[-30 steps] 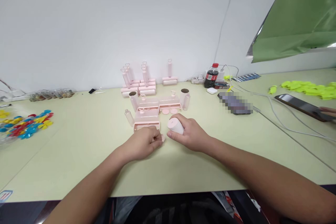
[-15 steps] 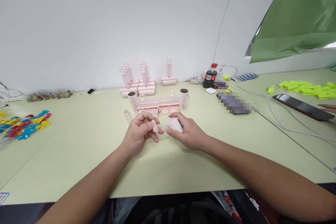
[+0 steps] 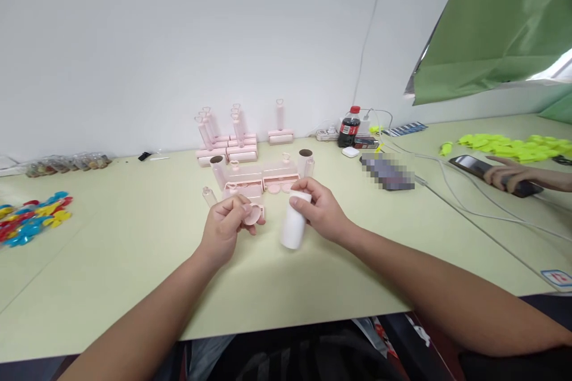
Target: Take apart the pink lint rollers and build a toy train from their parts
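Note:
My left hand (image 3: 223,227) pinches a small round pale-pink end cap (image 3: 252,215) between thumb and fingers, its flat face toward me. My right hand (image 3: 325,211) grips a white lint roller refill (image 3: 293,230) near its upper end, and the roll's lower end tilts to the left. A short gap separates cap and roll, both held over the table. Just behind my hands lie pink lint roller cases (image 3: 280,180), with loose pink round caps (image 3: 273,189) in front. A standing roll (image 3: 217,171) and another roll (image 3: 305,162) flank the cases. A clear pink handle (image 3: 208,196) is beyond my left hand.
Pink lint rollers (image 3: 242,153) with upright handles line the wall. To the right are a cola bottle (image 3: 349,128), a blurred-out device (image 3: 386,172), cables and yellow-green pieces (image 3: 513,147). Another person's hand (image 3: 518,175) touches a phone (image 3: 473,165). Colourful plastic pieces (image 3: 33,218) lie left.
The refill in my right hand has swung so its long side shows and its lower end points down-left. The cap has turned its face toward me. Another person's hand has reached onto the phone.

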### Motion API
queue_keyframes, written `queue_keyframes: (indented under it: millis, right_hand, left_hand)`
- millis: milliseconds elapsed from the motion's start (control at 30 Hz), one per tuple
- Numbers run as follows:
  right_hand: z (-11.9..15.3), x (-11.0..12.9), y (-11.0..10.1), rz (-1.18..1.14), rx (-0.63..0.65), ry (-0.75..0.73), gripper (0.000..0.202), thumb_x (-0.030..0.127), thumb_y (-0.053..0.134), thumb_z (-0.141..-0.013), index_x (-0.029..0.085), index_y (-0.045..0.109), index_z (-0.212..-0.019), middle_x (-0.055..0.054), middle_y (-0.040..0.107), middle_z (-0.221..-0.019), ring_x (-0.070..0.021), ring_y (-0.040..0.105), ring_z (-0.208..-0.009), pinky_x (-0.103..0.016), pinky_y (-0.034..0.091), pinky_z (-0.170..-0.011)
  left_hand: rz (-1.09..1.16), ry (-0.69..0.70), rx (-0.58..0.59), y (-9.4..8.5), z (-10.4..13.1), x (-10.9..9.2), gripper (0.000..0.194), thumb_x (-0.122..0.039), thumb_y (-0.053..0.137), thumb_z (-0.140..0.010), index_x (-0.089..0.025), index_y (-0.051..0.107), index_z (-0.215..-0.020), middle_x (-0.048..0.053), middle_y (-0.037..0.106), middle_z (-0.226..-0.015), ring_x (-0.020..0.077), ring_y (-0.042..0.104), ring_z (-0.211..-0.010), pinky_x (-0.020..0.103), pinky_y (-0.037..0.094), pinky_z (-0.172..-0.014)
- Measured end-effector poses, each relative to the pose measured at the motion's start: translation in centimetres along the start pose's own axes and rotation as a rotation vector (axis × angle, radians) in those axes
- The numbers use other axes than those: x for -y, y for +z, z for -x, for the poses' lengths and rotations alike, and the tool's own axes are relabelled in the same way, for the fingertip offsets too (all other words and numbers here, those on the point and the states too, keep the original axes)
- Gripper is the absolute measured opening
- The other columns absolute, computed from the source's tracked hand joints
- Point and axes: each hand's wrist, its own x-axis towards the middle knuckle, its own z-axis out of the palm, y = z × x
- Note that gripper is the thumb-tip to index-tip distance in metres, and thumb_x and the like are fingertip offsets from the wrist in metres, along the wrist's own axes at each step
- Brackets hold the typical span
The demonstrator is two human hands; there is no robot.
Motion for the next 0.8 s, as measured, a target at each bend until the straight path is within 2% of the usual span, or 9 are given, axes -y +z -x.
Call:
queue_keyframes:
  millis: [100,200,267,367,433,533,700,800]
  right_hand:
    - [-0.2,0.0,-0.2,-0.179,-0.027,0.037,0.039,0.047,0.063,-0.077,0.022,0.053,-0.105,0.002,0.054,-0.081,-0.0106,0.050,-0.051,-0.028,0.046,-0.044]
    - [-0.2,0.0,-0.3,-0.285,-0.053,0.051,0.034,0.046,0.062,-0.078,0.022,0.056,-0.101,0.000,0.056,-0.086,-0.0122,0.056,-0.057,-0.032,0.055,-0.050]
    - [-0.1,-0.1,-0.2,-0.338,-0.056,0.057,0.030,0.044,0.062,-0.077,0.021,0.057,-0.095,-0.001,0.057,-0.087,-0.0135,0.059,-0.061,-0.034,0.057,-0.053]
    - [-0.1,-0.2,-0.2,-0.375,-0.056,0.057,0.028,0.042,0.064,-0.077,0.020,0.057,-0.092,-0.002,0.058,-0.089,-0.0148,0.061,-0.065,-0.036,0.059,-0.056]
    - [0.0,-0.3,-0.1,-0.368,-0.056,0.062,0.028,0.041,0.064,-0.076,0.020,0.056,-0.093,-0.001,0.058,-0.090,-0.0146,0.062,-0.065,-0.037,0.059,-0.059]
    - [0.0,-0.3,-0.1,-0.348,-0.046,0.068,0.027,0.040,0.064,-0.076,0.020,0.056,-0.093,0.000,0.058,-0.084,-0.0140,0.061,-0.060,-0.034,0.057,-0.054]
    - [0.0,-0.4,-0.1,-0.366,-0.033,0.065,0.023,0.038,0.063,-0.078,0.020,0.057,-0.090,0.000,0.057,-0.077,-0.0137,0.058,-0.057,-0.031,0.054,-0.047]
    - [0.1,-0.4,0.0,-0.382,-0.028,0.072,0.024,0.038,0.064,-0.077,0.019,0.058,-0.091,0.000,0.058,-0.078,-0.0137,0.060,-0.057,-0.032,0.056,-0.050]
  left_hand:
    - [-0.065,0.131,-0.026,-0.3,0.0,0.4,0.023,-0.026,0.061,-0.078,-0.017,0.047,-0.061,-0.003,0.050,-0.061,0.0118,0.059,-0.054,0.024,0.045,-0.048]
    - [-0.133,0.198,-0.055,-0.4,0.0,0.9,0.016,-0.028,0.064,-0.079,-0.020,0.050,-0.079,-0.005,0.049,-0.062,0.0110,0.056,-0.054,0.021,0.043,-0.046]
    - [-0.206,0.263,-0.058,-0.3,0.1,1.2,0.023,-0.030,0.067,-0.080,-0.020,0.051,-0.094,-0.003,0.053,-0.076,0.0105,0.059,-0.062,0.022,0.048,-0.051]
    - [-0.287,0.357,-0.014,0.0,0.3,1.6,0.043,-0.029,0.067,-0.083,-0.024,0.045,-0.120,0.004,0.052,-0.111,0.0127,0.064,-0.084,0.028,0.056,-0.072]
    - [-0.319,0.367,0.006,0.1,0.4,1.8,0.051,-0.030,0.065,-0.085,-0.026,0.041,-0.129,0.008,0.048,-0.124,0.0162,0.065,-0.095,0.032,0.057,-0.080]
    - [-0.360,0.339,-0.038,-0.1,0.3,1.9,0.056,-0.032,0.067,-0.084,-0.027,0.041,-0.133,0.011,0.050,-0.130,0.0203,0.065,-0.103,0.034,0.058,-0.082]
    - [-0.331,0.315,-0.026,-0.2,0.1,1.9,0.065,-0.033,0.070,-0.082,-0.026,0.040,-0.139,0.011,0.060,-0.127,0.0239,0.062,-0.114,0.040,0.054,-0.095]
    - [-0.307,0.285,-0.012,-0.1,0.1,1.8,0.068,-0.034,0.071,-0.081,-0.023,0.040,-0.140,0.012,0.063,-0.124,0.0248,0.061,-0.116,0.041,0.055,-0.094]
